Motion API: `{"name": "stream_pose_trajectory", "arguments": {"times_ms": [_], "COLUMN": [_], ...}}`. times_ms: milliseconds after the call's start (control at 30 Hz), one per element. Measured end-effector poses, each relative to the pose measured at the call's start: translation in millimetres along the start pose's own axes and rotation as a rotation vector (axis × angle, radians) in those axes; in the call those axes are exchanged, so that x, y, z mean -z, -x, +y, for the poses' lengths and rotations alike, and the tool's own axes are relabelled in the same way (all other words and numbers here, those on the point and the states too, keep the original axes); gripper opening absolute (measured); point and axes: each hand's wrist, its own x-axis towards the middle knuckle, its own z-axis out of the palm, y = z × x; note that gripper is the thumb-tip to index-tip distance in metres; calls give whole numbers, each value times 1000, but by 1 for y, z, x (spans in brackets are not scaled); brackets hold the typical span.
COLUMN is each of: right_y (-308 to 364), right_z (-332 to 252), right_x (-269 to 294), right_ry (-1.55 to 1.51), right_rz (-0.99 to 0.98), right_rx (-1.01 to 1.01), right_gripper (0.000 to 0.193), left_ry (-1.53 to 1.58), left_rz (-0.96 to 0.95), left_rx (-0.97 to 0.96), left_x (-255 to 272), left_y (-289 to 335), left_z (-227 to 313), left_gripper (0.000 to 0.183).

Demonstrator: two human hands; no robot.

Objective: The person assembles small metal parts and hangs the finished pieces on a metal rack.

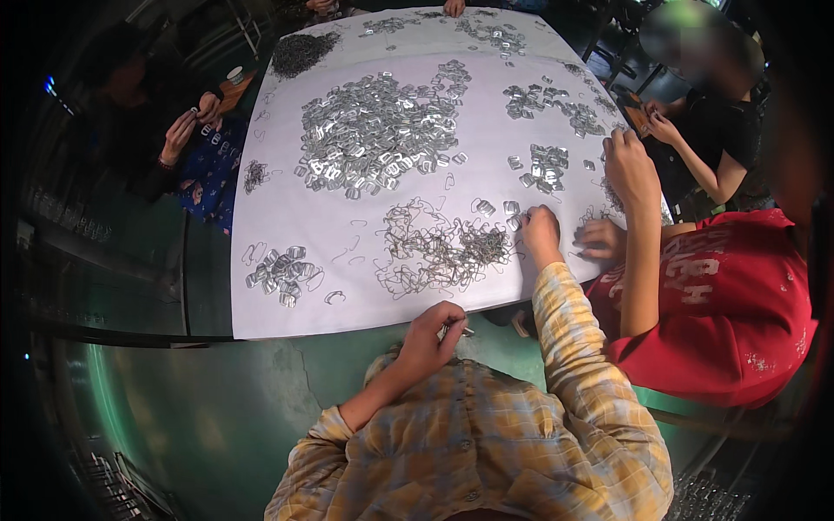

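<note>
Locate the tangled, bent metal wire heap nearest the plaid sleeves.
Head view: the wire heap lies centrally on the white table, near its front edge, left of the right hand.

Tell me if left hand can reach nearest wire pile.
Likely yes: left hand is at near table edge; bare tabletop separates it from the wire pile, though it seems to hold something small.

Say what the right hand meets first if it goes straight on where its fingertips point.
The right hand would first meet the loose silver buckles just ahead, up and left on the white tabletop. It may already touch the nearest; depth is unclear.
</note>
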Motion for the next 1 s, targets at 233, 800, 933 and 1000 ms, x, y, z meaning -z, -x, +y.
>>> {"name": "stream_pose_trajectory", "arguments": {"times_ms": [233, 800, 933, 1000], "right_y": [65, 153, 160, 164], "right_z": [-62, -106, -104, -99], "right_x": [76, 94, 95, 96], "right_ry": [-1420, -1304, -1195, -1212], "right_rz": [-344, -223, -162, -152], "right_rx": [-303, -155, -100, -92], "right_gripper": [20, 12, 12, 12], "left_ry": [-21, -126, -112, -33], "left_rz": [43, 84, 25, -124], "left_rx": [-16, 151, 95, 150], "left_x": [-2, -12, 0, 18], "left_y": [-9, -6, -7, -18], "left_z": [-4, -11, -16, -23], "left_gripper": [6, 9, 5, 3]}}
